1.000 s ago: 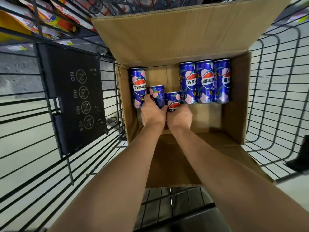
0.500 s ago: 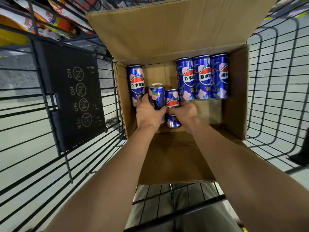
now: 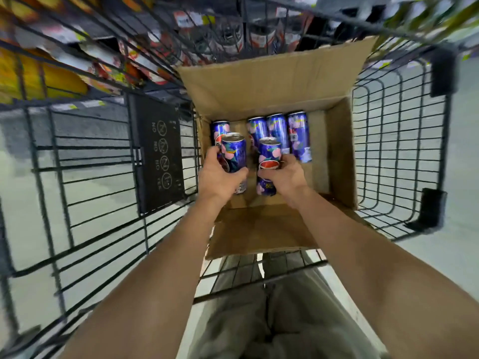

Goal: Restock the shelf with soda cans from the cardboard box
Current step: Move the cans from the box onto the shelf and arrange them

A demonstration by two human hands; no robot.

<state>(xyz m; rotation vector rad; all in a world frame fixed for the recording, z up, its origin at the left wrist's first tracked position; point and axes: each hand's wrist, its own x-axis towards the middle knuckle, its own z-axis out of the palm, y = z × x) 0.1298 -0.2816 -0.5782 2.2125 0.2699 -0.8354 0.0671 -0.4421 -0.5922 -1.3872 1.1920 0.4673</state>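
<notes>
Plainly, left grip point(image 3: 220, 177) clasps a slim blue pink-patterned can point(image 3: 234, 154); right grip point(image 3: 286, 177) clasps its twin point(image 3: 269, 154).

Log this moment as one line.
left hand: grips left can | right hand: grips right can | box: four cans standing inside

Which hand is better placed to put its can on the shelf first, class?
Probably the left hand: its can sits nearer the stocked shelf at upper left. The right hand grips the other can farther from it.
</notes>
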